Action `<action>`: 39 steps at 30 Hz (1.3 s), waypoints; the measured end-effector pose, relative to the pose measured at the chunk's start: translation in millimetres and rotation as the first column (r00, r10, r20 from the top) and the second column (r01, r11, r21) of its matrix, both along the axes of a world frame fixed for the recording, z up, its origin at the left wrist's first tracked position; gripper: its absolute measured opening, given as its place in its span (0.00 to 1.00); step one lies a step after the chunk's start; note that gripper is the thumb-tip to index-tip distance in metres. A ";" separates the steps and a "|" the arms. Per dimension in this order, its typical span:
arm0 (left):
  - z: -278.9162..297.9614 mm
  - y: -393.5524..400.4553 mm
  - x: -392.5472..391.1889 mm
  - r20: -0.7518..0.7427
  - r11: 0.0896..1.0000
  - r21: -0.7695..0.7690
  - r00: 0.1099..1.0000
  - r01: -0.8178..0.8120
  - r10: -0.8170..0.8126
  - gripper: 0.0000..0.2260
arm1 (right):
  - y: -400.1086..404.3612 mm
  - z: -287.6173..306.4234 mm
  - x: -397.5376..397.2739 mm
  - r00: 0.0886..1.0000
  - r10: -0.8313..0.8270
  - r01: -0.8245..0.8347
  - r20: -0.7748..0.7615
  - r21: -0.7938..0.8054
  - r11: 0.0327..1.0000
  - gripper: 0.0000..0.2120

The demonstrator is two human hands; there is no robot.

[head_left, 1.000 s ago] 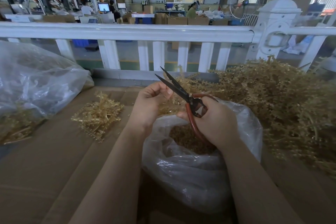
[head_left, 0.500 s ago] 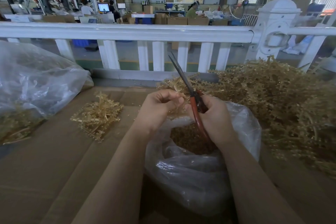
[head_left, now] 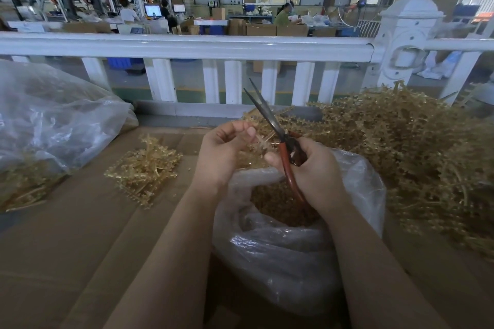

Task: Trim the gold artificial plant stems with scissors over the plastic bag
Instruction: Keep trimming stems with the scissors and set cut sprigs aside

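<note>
A small gold sprig (head_left: 263,143) is pinched between the thumb and curled fingers (head_left: 250,131) of the left hand (head_left: 223,153), held up just above the mouth of the plastic bag (head_left: 283,262). The red handles of the scissors (head_left: 278,139) are gripped by the right hand (head_left: 312,173), whose fingers are curled round them; the thumb tip is laid against the near handle. The dark blades are seen slightly parted, pointing up and away toward the white railing (head_left: 187,47), with the sprig lying just beside the pivot. Whether the stem is actually between the blades cannot be told.

The step in hand is judged to be the trimming of one sprig, between cuts: the blades are opened and the piece is being presented to them. For the next move, the stem would need to be fed into the blade gap near the pivot and the handles squeezed, with both hands kept over the bag opening so that the offcut drops inside, where gold trimmings (head_left: 278,205) are already gathered.

Further out, a small heap of gold pieces (head_left: 144,168) is seen on the cardboard surface (head_left: 66,235) to the left, a large pile of gold stems (head_left: 417,157) to the right, and a second clear bag (head_left: 53,125) at far left.
</note>
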State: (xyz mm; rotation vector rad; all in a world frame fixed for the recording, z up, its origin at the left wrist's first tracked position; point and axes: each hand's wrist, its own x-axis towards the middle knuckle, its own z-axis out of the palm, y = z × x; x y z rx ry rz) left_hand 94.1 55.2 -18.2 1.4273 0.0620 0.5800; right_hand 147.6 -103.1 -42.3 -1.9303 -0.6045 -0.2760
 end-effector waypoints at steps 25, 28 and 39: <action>3.4 -6.3 -2.4 0.058 0.984 0.142 0.994 -0.104 0.097 0.08 | -5.7 -1.0 0.0 0.967 -0.167 0.227 0.192 -0.357 0.906 0.26; 2.3 -6.6 -2.3 0.056 0.983 0.161 0.995 -0.086 0.078 0.08 | -5.1 -0.6 0.0 0.962 -0.176 0.243 0.209 -0.359 0.901 0.29; 3.5 -6.4 -3.6 0.026 0.984 0.170 0.998 -0.062 0.058 0.08 | -4.2 0.2 -1.7 0.950 -0.195 0.262 0.242 -0.286 0.922 0.29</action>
